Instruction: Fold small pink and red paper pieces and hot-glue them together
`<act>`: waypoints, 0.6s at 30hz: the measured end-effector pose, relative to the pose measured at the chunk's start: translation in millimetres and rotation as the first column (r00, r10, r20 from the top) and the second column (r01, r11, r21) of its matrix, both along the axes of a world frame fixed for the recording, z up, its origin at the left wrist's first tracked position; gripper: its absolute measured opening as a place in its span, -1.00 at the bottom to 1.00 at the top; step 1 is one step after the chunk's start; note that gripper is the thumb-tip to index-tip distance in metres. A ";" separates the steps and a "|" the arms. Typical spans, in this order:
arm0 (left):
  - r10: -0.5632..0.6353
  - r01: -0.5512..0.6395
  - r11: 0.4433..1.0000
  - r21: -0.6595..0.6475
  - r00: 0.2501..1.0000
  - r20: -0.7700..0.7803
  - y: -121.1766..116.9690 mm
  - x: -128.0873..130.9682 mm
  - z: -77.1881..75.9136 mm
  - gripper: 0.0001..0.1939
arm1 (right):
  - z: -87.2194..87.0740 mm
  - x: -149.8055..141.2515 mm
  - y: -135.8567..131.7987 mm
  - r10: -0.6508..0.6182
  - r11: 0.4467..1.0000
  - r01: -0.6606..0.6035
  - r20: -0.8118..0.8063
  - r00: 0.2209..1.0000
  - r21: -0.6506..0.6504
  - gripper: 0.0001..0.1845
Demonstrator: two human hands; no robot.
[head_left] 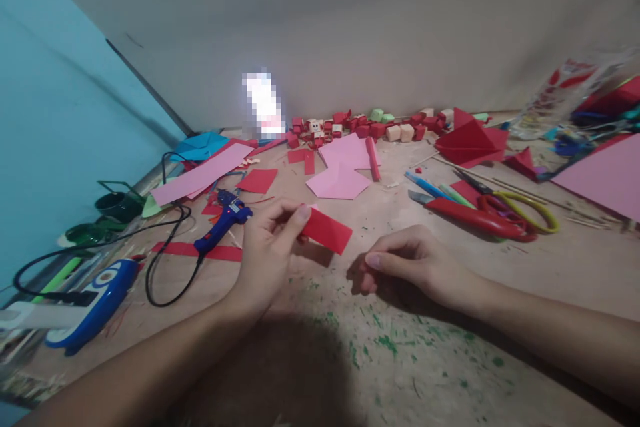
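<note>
My left hand [277, 240] pinches a small red paper piece [330, 230] between thumb and fingers, its free end pointing right above the table. Just to the right, my right hand [405, 260] rests low with fingers curled and thumb pressed in; anything inside it is too hidden to make out. A gap separates that hand from the red paper. Left of my left hand lies a blue hot glue gun [220, 223] with a black cord. Behind it is a flat red paper square [257, 181]. Pink paper pieces [340, 181] lie beyond my hands.
A red utility knife [465, 215] and yellow-handled scissors [530, 210] lie at right. Several small folded paper cubes [400, 132] line the wall near a bright, blurred screen [265, 107]. A blue-and-white power strip [100, 300] sits at left.
</note>
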State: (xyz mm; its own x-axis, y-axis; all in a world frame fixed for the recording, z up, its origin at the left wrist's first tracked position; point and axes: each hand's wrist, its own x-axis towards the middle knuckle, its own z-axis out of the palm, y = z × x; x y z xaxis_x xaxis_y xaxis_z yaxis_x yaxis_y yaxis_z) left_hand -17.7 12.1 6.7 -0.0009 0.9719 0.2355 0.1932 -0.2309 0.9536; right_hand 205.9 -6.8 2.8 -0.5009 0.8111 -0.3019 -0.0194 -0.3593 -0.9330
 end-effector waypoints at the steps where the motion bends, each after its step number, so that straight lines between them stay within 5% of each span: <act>1: 0.012 -0.001 0.995 0.098 0.994 -0.108 -2.8 0.9 2.0 -0.81 | 0.4 0.4 -0.4 0.005 1.000 -0.005 -0.017 1.000 -0.007 -0.64; 3: 0.039 0.098 0.924 0.369 0.938 -0.345 -11.5 4.2 6.2 -0.87 | 1.9 0.7 -1.0 0.023 1.000 -0.024 -0.047 0.999 -0.012 -0.59; 5: 0.061 0.275 0.796 0.539 0.850 -0.524 -21.0 7.4 7.9 -0.89 | 3.5 0.3 -0.8 0.047 0.999 -0.047 -0.055 0.997 -0.013 -0.60; 7: 0.101 0.406 0.712 0.573 0.749 -0.655 -27.6 8.9 5.6 -0.88 | 4.2 -0.6 0.4 0.036 0.999 -0.036 -0.027 0.999 -0.004 -0.64; 10: 0.063 0.528 0.674 0.517 0.656 -0.752 -29.8 8.0 -1.2 -0.89 | 3.3 -2.1 2.3 -0.013 0.998 0.009 0.058 0.998 0.061 -0.65; 12: -0.037 0.524 0.693 0.495 0.711 -0.702 -28.4 7.3 -3.1 -0.75 | 2.4 -3.0 2.3 -0.052 0.996 0.046 0.077 0.996 0.078 -0.64; 14: -0.131 0.437 0.778 0.452 0.816 -0.563 -26.4 8.0 -1.5 -0.71 | 2.1 -3.3 1.3 -0.066 0.997 0.064 0.065 0.996 0.041 -0.64; 16: -0.183 0.308 0.906 0.292 0.904 -0.386 -24.4 10.1 2.0 -0.82 | 2.6 -2.9 0.4 -0.067 0.998 0.065 0.055 0.996 0.025 -0.65; 18: -0.208 0.221 0.974 0.040 0.956 -0.207 -22.0 12.8 4.1 -0.87 | 3.5 -2.0 0.4 -0.061 0.997 0.057 0.064 0.996 0.056 -0.64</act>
State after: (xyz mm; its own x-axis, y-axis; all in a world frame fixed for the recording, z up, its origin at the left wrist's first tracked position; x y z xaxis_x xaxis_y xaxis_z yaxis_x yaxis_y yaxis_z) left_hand -4.9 -9.9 10.8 0.2592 0.9274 0.2695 0.3182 -0.3455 0.8828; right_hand 203.9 -6.4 6.3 -0.4321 0.8548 -0.2875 0.0228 -0.3084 -0.9510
